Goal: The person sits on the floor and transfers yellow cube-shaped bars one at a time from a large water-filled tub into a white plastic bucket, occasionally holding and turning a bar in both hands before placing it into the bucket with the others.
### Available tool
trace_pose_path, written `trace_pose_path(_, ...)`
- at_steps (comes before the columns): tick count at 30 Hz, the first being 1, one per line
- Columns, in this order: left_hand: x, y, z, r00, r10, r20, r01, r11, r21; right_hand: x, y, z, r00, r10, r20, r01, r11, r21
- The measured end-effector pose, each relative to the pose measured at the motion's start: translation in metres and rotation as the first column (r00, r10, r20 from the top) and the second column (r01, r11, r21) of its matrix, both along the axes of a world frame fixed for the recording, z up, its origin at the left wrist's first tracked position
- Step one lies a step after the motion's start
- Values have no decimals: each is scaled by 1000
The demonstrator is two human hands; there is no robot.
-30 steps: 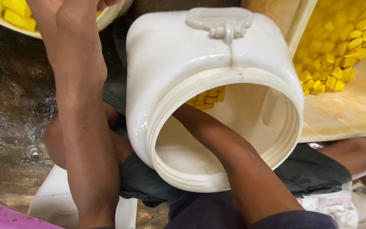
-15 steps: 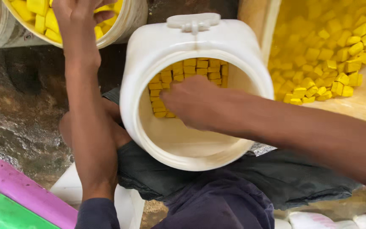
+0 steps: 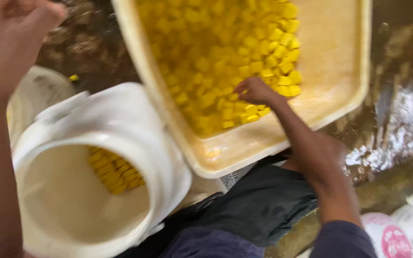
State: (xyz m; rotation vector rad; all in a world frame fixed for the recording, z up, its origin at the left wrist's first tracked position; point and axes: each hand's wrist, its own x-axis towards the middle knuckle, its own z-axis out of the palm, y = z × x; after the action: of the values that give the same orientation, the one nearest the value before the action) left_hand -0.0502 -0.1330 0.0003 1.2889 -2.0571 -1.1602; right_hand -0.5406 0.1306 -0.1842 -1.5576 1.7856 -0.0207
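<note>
While the right hand [image 3: 254, 91], fingers curled onto yellow cubes [image 3: 225, 57] near the cream tray [image 3: 340, 102] front edge, gathers, scoop loosely toward the white jar [image 3: 120, 138]; left hand [image 3: 10, 38] state unclear.

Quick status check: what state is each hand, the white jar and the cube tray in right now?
Right hand: fingers down among the yellow cubes, grasp unclear.
Left hand: raised at upper left, blurred, grip unclear.
White jar: lidless, tipped on its side, a few cubes at its bottom.
Tray: partly filled, right side bare.
</note>
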Motion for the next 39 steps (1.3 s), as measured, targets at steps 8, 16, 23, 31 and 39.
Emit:
trace_pose_path(8, -185, -44, -149, 731, 630, 262, -455, 736, -502, -75, 19, -84, 936, 121, -331, -15, 952, 306)
trace_pose_path(16, -185, -40, -159, 660, 698, 278, -614, 715, -335, -30, 69, -121, 860, -34, -509, 9, 999, -52)
trace_pose_path(23, -186, -38, -161, 696, 638, 330, -584, 770, -257, -31, 57, -129, 931, -269, -247, 274, 962, -13)
trace_pose_path(31, -185, -55, -192, 781, 592, 197, -551, 803, -228, -131, 34, -39, -111, -820, 561, 616, 386, 686)
trace_pose_path(39, -181, -54, -190, 704, 653, 281, -604, 758, -248, -104, -25, -60, 188, -628, 756, 542, 708, 453)
